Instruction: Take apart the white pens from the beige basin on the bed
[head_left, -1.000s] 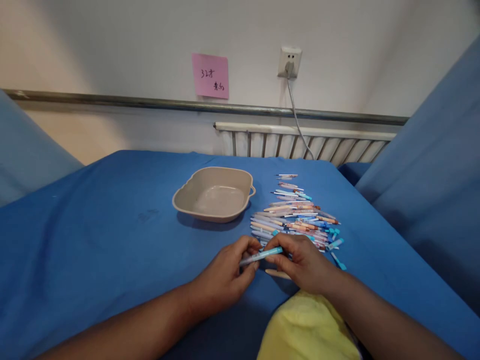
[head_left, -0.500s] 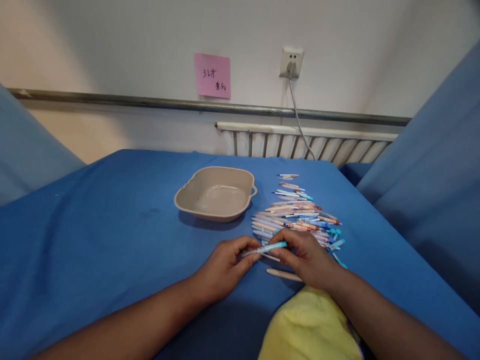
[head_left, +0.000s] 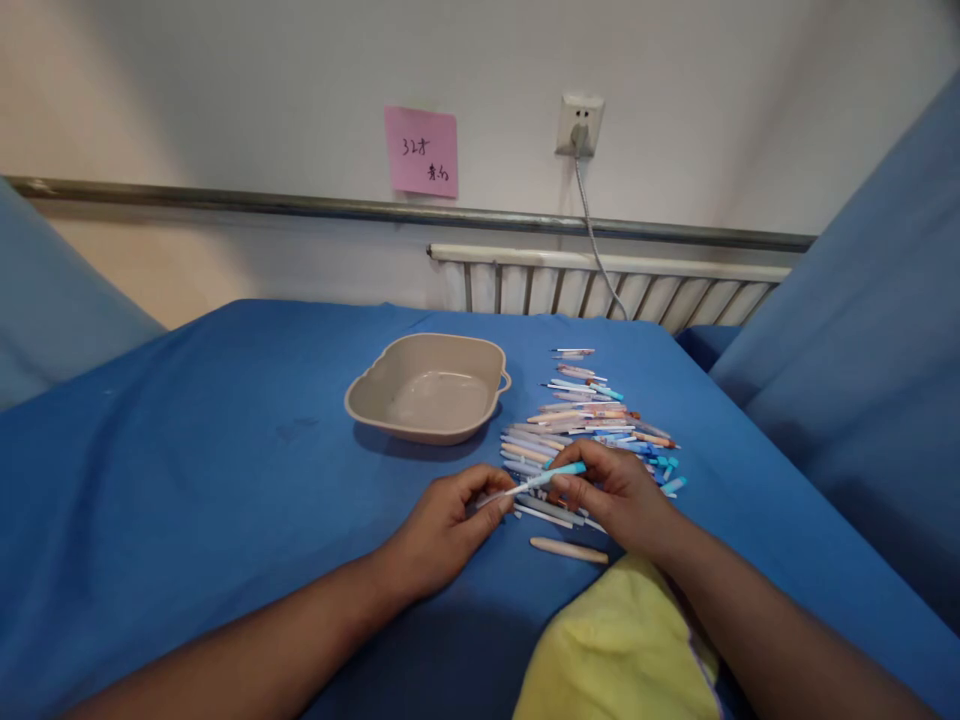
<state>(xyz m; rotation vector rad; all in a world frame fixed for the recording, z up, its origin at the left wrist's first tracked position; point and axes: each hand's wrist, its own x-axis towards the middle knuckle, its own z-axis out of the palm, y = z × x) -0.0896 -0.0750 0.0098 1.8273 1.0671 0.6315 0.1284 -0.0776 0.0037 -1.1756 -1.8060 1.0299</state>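
Observation:
In the head view, my left hand [head_left: 448,527] pinches the pale, see-through barrel of a pen, mostly hidden by the fingers. My right hand [head_left: 624,500] grips the light-blue part of the pen [head_left: 555,476] between thumb and fingers. A thin white length, apparently the refill, bridges the two hands, its left end still at the barrel. Under and behind both hands lies a wide spread of pens and pen parts [head_left: 536,440] in pastel, white, orange and blue. One beige barrel [head_left: 568,550] lies apart, nearer to me.
A beige basin [head_left: 431,437] stands left of the pens on the blue cloth [head_left: 187,450]. Yellow fabric [head_left: 619,650] shows at the front, by my right forearm. Behind are a radiator [head_left: 600,280], a metal rail and a plugged-in cord [head_left: 589,210]. Blue curtains hang at both sides.
My right hand has moved slightly up and right with the blue part. The pen has come partly apart, exposing the thin white length between my hands.

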